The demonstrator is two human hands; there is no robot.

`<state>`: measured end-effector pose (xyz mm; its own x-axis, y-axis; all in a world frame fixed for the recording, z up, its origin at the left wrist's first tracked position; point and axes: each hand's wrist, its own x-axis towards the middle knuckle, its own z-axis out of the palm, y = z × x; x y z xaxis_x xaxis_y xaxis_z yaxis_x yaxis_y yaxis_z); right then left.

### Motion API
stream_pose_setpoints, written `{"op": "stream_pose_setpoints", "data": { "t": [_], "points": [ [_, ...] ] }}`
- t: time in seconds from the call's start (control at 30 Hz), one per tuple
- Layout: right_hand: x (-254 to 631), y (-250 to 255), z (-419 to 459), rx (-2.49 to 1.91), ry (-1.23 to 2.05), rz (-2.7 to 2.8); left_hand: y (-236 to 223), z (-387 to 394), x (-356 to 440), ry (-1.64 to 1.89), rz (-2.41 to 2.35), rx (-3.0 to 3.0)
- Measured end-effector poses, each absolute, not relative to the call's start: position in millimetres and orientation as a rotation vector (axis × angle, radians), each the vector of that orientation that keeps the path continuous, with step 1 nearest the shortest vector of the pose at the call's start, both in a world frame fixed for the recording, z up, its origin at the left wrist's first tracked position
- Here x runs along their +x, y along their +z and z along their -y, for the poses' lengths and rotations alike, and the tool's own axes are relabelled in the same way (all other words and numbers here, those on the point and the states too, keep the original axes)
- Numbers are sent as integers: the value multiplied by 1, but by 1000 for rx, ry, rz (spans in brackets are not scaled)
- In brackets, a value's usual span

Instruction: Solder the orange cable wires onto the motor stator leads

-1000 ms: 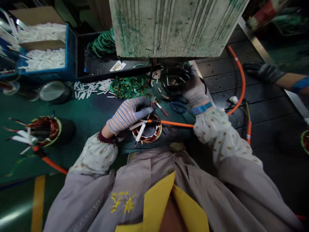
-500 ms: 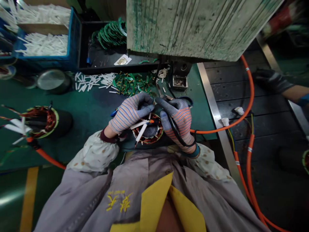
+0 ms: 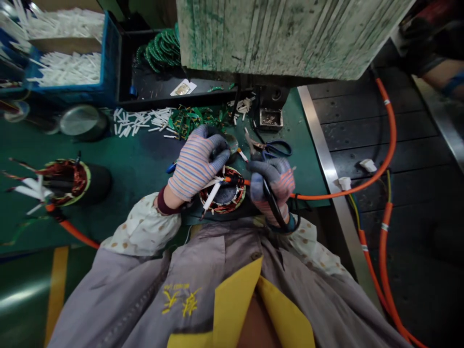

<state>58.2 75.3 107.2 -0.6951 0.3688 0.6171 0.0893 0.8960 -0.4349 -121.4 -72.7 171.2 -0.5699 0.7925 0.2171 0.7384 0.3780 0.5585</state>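
Wound stator [image 3: 236, 192], near the front edge of the green bench [image 3: 308, 179]: left hand [image 3: 197, 164] curled above its white-sleeved leads [image 3: 213, 191], hold hidden; right hand [image 3: 273, 186] clenched on a black-handled tool [image 3: 271, 200]; risks: a slip nicking the copper windings [image 3: 206, 200], a tug on the orange cable [image 3: 326, 196] shifting the stator.

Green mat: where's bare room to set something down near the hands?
Bare green mat shows between the metal dish and left hand, and right of the scissors, before the steel edge. Crowded around the stator and white tubes.

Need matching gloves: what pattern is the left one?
Left glove: blue and pink stripes, grey fingertips; head view.
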Motion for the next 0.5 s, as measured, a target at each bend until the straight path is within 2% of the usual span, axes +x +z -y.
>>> {"op": "stream_pose_setpoints", "data": {
  "t": [0.13, 0.5],
  "points": [
    [79, 99, -70, -219, 470, 2154, 174, 68, -128, 617, -2597, 1482],
    [80, 99, -70, -159, 533, 2189, 185, 65, -126, 403, -2607, 1461]
  ]
}}
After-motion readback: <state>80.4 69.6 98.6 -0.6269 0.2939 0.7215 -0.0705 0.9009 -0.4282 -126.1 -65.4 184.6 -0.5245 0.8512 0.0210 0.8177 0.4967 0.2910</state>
